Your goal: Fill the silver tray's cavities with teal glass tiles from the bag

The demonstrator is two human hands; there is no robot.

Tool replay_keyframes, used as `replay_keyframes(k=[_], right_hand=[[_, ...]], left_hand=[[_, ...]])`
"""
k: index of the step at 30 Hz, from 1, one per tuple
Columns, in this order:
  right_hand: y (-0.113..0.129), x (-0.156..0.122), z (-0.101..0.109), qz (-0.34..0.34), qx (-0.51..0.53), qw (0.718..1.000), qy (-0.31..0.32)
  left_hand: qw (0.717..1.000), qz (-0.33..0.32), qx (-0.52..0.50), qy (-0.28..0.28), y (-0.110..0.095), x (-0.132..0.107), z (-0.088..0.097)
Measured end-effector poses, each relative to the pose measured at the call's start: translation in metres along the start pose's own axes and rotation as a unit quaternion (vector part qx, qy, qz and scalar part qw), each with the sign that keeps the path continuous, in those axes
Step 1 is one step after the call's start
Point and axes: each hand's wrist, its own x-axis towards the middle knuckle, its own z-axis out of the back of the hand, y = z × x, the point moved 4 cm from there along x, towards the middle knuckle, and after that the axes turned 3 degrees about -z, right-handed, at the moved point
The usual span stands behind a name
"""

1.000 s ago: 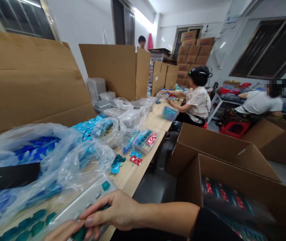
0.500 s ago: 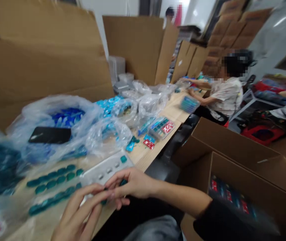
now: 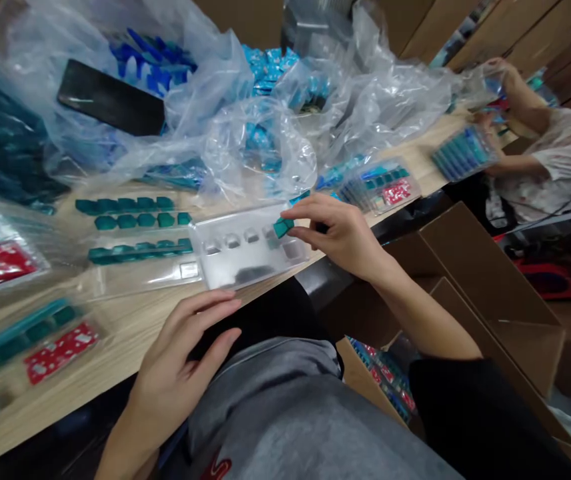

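Note:
Between the thumb and fingertips of my right hand [image 3: 343, 237] is a small teal faceted piece [image 3: 283, 227], held over the right end of a clear plastic blister tray [image 3: 235, 257]. The tray lies at the table's front edge and has a row of small moulded recesses. My left hand [image 3: 190, 353] hovers at the edge just below the tray, fingers apart and nothing in them. Left of the tray, rows of similar teal pieces [image 3: 135, 221] sit on the wood, with another clear plastic tray [image 3: 145, 277] in front of them.
Filled packs [image 3: 385, 187] with red spotted packets stand to the right; another pack [image 3: 40, 343] lies front left. A black phone [image 3: 110, 99] rests on plastic bags of blue pieces [image 3: 153, 60]. An open carton [image 3: 490, 287] stands at right. Beyond, a co-worker's arm [image 3: 520, 160] reaches over the table.
My view has tilted down toward the table. My hands, close together before, are now apart: the right one is over the tray with a teal piece, the left one open below it.

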Motion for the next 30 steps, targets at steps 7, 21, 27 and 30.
replay_keyframes(k=[7, 21, 27, 30], right_hand=[[0.008, 0.021, -0.03, -0.037, -0.257, 0.948, 0.184], [0.006, 0.003, -0.03, -0.257, 0.387, 0.885, 0.04], [0.033, -0.006, -0.053, -0.299, 0.549, 0.777, 0.074], [0.038, -0.009, -0.048, -0.245, 0.552, 0.793, 0.078]], left_hand=[[1.0, 0.023, 0.007, -0.016, 0.006, -0.008, -0.003], [0.988, 0.005, 0.041, -0.146, -0.006, 0.039, 0.007], [0.98, -0.06, 0.158, -0.103, -0.016, 0.072, -0.013], [0.986, -0.046, 0.132, -0.096, -0.017, 0.073, -0.014]])
